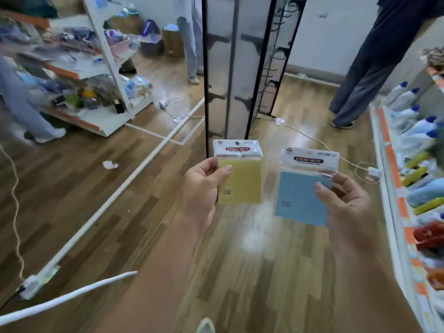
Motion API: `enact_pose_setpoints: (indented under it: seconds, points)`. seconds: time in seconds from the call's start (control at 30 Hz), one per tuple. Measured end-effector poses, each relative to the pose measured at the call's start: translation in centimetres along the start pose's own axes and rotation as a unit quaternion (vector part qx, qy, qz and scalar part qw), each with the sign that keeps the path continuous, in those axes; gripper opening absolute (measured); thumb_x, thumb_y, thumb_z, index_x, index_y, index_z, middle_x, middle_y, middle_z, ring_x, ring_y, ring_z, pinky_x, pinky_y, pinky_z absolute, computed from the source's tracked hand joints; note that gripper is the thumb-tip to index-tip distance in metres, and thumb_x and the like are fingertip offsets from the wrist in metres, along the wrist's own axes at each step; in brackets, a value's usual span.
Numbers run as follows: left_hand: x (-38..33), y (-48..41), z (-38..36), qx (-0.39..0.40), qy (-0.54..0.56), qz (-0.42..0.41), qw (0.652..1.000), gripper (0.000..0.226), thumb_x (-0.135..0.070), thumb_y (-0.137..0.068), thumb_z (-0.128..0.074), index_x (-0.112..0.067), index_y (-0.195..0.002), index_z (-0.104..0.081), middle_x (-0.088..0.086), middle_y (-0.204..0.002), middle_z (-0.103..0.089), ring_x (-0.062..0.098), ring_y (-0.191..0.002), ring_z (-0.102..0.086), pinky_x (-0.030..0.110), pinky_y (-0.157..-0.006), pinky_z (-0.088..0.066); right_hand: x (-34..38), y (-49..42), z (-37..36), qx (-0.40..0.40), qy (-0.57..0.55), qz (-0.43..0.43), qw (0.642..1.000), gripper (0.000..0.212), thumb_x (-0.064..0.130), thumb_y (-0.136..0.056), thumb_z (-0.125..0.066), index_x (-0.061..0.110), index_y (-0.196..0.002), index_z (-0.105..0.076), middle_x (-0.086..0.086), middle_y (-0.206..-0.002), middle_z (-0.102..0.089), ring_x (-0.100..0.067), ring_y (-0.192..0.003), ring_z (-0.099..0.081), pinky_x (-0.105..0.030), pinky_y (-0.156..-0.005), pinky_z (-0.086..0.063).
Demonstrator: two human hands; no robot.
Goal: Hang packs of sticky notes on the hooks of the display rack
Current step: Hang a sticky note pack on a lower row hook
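My left hand [204, 188] holds a yellow pack of sticky notes [240, 179] by its left edge, thumb across the front. My right hand [346, 200] pinches a blue pack of sticky notes [300, 195] at its right edge. Both packs are upright, with white "STICKY NOTE" header cards on top. Straight ahead stands the tall black-framed display rack [228, 68]; black hooks [274, 68] jut from its right side. The packs are below and in front of the rack, apart from any hook.
A white shelf [103, 63] with mixed goods stands at the left. A shelf of bottles [413, 131] lines the right. Two people's legs [365, 75] stand beyond the rack. Cables and white floor strips [115, 195] cross the wooden floor.
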State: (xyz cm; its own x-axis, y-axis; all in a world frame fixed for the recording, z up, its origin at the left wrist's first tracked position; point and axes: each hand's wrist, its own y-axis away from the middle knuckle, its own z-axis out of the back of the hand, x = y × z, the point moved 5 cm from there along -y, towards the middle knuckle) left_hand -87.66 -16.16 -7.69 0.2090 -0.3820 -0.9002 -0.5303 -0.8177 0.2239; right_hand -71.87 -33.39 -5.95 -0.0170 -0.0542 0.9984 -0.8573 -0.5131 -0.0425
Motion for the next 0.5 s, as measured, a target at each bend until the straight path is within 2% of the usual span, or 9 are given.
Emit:
enact_pose_setpoints:
  seconds: [0.2,0.3,0.37,0.43,0.5]
  points:
    - [0.0,-12.4,-8.6,0.033,-0.007,0.01,0.999,0.017,0.001,-0.091,-0.059,-0.001,-0.107,-0.063,0.016,-0.101,-0.069,0.02,-0.079,-0.066,0.033,-0.063,-0.058,0.3,-13.5,2.2,-0.039,-0.002,0.028,0.999,0.023,0.002,-0.092,-0.057,0.024,-0.089,-0.063,0.016,-0.07,-0.069,0.001,-0.064,-0.06,-0.015,-0.057,-0.046]
    - [0.4,-18.5,-13.0,0.025,-0.01,-0.001,1.0,0.02,0.002,-0.091,-0.059,0.002,-0.111,-0.061,0.018,-0.104,-0.067,0.025,-0.087,-0.064,0.04,-0.074,-0.057,-0.3,-20.9,3.6,-0.037,-0.005,0.036,0.999,0.023,0.003,-0.092,-0.058,0.025,-0.095,-0.064,0.012,-0.077,-0.071,-0.005,-0.072,-0.063,-0.023,-0.063,-0.05]
    - [0.4,-22.6,-16.4,0.022,-0.009,-0.021,1.0,0.015,0.004,-0.091,-0.058,0.0,-0.105,-0.062,0.016,-0.099,-0.067,0.025,-0.087,-0.063,0.046,-0.081,-0.053,-0.3,-26.2,4.6,-0.028,-0.005,0.04,0.999,0.022,0.004,-0.092,-0.06,0.025,-0.099,-0.064,0.01,-0.079,-0.071,-0.008,-0.074,-0.065,-0.026,-0.063,-0.052]
    - [-0.2,-26.0,-19.3,0.017,-0.01,-0.036,0.999,0.01,0.004,-0.092,-0.058,-0.004,-0.097,-0.062,0.009,-0.089,-0.069,0.017,-0.077,-0.065,0.036,-0.074,-0.055,0.0,-31.2,5.2,-0.015,-0.013,0.041,0.999,0.024,0.003,-0.092,-0.058,0.025,-0.097,-0.063,0.012,-0.074,-0.07,-0.004,-0.069,-0.064,-0.022,-0.058,-0.053]
    - [-1.0,-29.7,-22.4,0.014,0.0,-0.049,0.999,0.009,0.002,-0.093,-0.057,-0.003,-0.098,-0.062,0.006,-0.085,-0.071,0.012,-0.069,-0.067,0.028,-0.063,-0.057,0.7,-36.7,5.5,0.006,-0.011,0.04,0.999,0.025,0.003,-0.092,-0.059,0.027,-0.094,-0.064,0.013,-0.076,-0.071,-0.005,-0.07,-0.065,-0.021,-0.059,-0.053]
